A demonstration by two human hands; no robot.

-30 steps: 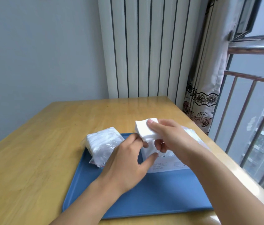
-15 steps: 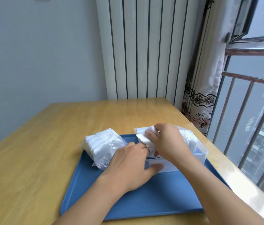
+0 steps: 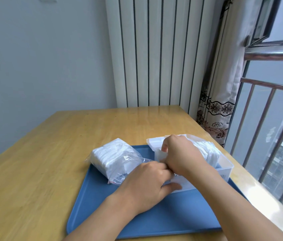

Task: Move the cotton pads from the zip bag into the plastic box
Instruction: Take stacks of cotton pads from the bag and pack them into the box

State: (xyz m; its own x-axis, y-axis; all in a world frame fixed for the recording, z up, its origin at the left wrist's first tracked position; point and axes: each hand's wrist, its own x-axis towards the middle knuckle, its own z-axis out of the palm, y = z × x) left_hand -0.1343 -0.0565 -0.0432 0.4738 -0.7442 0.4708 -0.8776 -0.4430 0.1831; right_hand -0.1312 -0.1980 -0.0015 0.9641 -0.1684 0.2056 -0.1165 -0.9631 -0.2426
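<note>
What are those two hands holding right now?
Left hand grips the clear plastic box at its near wall; whether the right hand, inside it, holds anything cannot be told.

A blue tray [image 3: 102,211] lies on the wooden surface [image 3: 33,171], under the fingers. Beyond them a white ribbed radiator [image 3: 154,53] stands against the wall [image 3: 41,66]. To their right hang a patterned curtain [image 3: 220,101] and window bars [image 3: 262,129].

Right hand [image 3: 180,154] in plastic box [image 3: 225,168], perhaps pressing pads.
</note>
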